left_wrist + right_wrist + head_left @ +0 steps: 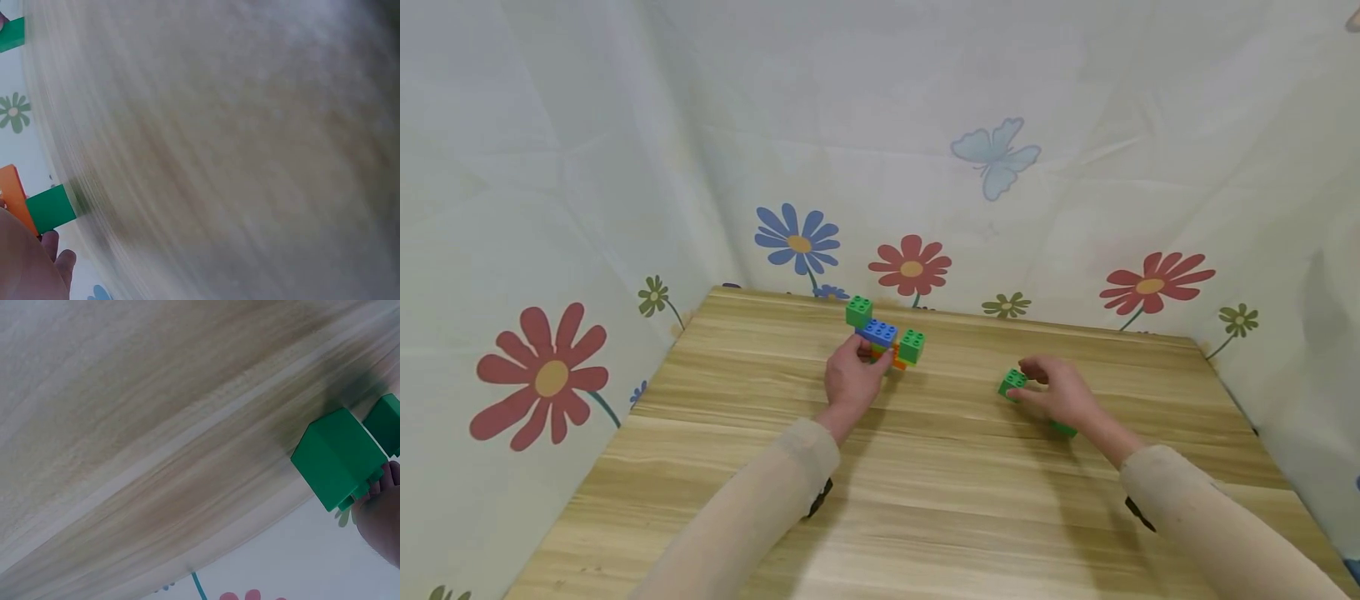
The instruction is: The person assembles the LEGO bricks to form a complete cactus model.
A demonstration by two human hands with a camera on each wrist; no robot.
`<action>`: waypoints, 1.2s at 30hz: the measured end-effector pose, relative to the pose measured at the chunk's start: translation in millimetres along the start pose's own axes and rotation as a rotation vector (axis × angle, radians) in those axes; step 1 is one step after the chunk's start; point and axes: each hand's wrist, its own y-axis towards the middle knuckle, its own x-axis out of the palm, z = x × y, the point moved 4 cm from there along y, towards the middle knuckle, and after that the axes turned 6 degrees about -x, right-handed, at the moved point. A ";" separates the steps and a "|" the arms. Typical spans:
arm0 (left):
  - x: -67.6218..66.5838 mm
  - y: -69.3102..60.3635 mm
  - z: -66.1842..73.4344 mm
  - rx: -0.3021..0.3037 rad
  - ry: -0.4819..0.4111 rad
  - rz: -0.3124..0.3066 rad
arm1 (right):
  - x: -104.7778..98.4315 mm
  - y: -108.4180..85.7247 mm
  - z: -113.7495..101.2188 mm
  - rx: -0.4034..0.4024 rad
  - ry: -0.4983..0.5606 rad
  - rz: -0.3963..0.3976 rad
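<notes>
My left hand grips a joined set of building bricks near the back of the table. A blue brick forms its top middle, with a green brick at the left end and another green brick at the right. Orange and yellow-green pieces show below. In the left wrist view, an orange brick and a green brick appear beside the fingers. To the right, my right hand pinches a loose green brick between thumb and fingers. A further green brick lies under that hand.
The wood-grain table ends at the back against a white cloth printed with flowers and a butterfly. Cloth also hangs at the left and right sides. Between the hands lies bare tabletop.
</notes>
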 end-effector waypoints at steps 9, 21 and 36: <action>0.0 0.0 1.4 -0.014 0.003 -0.003 | 5.1 4.5 3.2 0.013 -0.008 0.028; -0.8 -0.2 0.1 0.016 0.001 0.008 | 6.3 9.3 -3.8 0.016 -0.014 0.054; 0.8 1.2 -1.2 0.004 -0.005 0.000 | -7.9 51.7 -68.2 -0.057 0.055 0.076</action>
